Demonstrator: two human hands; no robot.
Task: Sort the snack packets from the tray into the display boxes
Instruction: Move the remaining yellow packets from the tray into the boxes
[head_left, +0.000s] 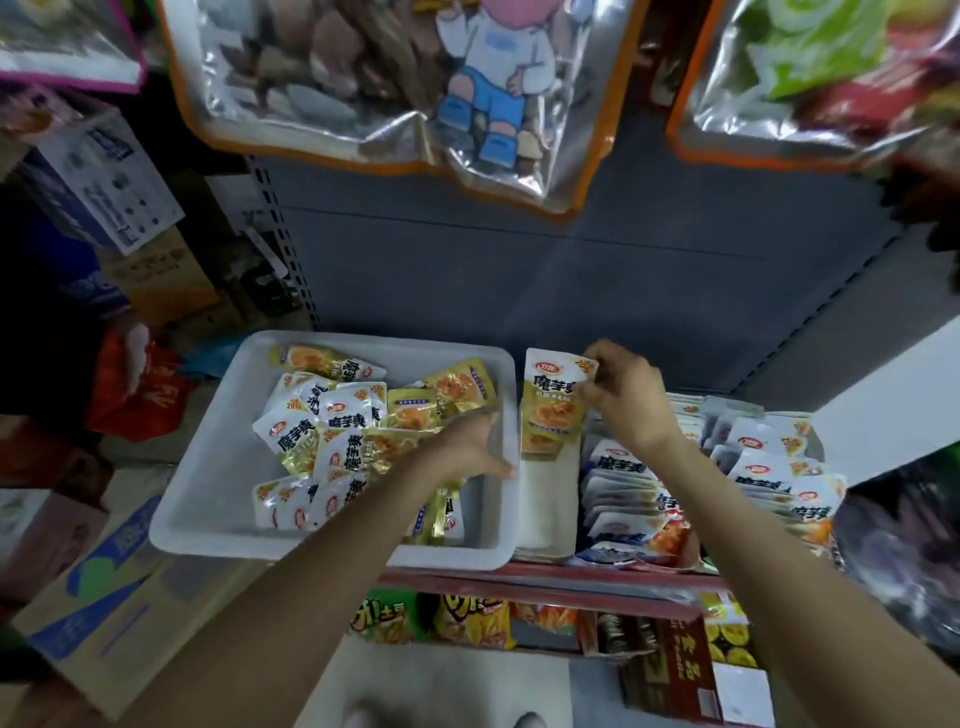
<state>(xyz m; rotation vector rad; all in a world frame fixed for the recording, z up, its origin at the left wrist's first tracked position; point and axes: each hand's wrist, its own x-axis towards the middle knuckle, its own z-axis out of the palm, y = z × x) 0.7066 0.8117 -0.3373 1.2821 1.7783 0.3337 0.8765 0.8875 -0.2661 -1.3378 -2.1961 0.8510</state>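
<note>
The white tray (208, 499) sits on the left of the shelf and holds a loose pile of yellow-and-white snack packets (332, 415). The left hand (470, 441) rests on the tray's right wall, fingers relaxed and extended, holding nothing. The right hand (621, 389) pinches the top corner of one upright packet (550, 410), which stands at the far end of the narrow white display box (545, 509) just right of the tray. Farther right, display boxes hold rows of blue-and-white packets (623, 488).
</note>
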